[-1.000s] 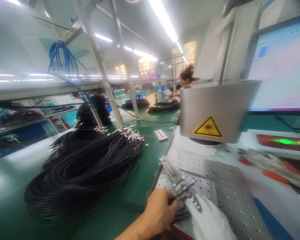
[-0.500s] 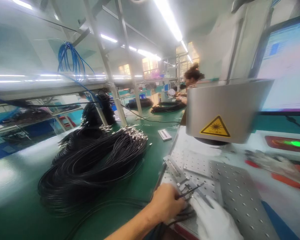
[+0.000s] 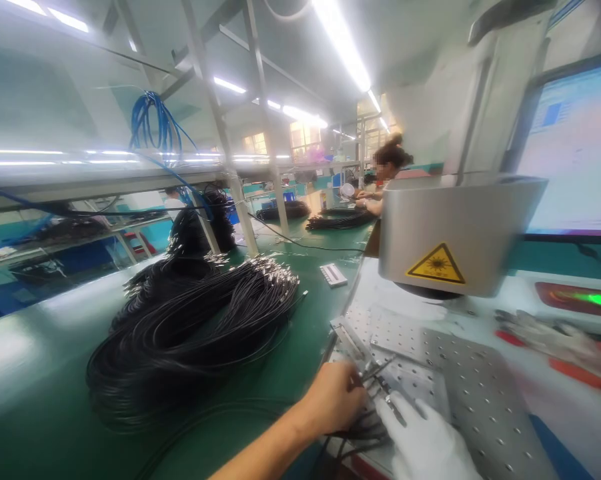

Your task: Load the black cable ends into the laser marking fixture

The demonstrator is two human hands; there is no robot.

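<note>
Right hand [image 3: 425, 430]: white-gloved, fingers at the fixture [image 3: 347, 335]; cannot tell whether it grips.
Left hand [image 3: 336, 397]: bare, fingers closed around a cable [image 3: 380, 367].
Cable end: over the fixture, between the hands' fingertips.
Plate [image 3: 485, 393]: perforated, right of the fixture.
Bundle [image 3: 195, 340]: black cables coiled on the green table [image 3: 45, 393], left of the hands.
Laser head [image 3: 460, 230]: beyond the fixture.
Co-worker [image 3: 391, 159]: farther back, partly hidden.

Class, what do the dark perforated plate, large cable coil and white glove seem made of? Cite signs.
Perforated plate: probably metal, satin grey, with glints around its holes.
Cable coil: likely plastic or rubber sheathing, smooth black, with glossy streaks; silvery ends look metallic.
Glove: perhaps fabric, matte white without shine; blur hides any weave.
</note>
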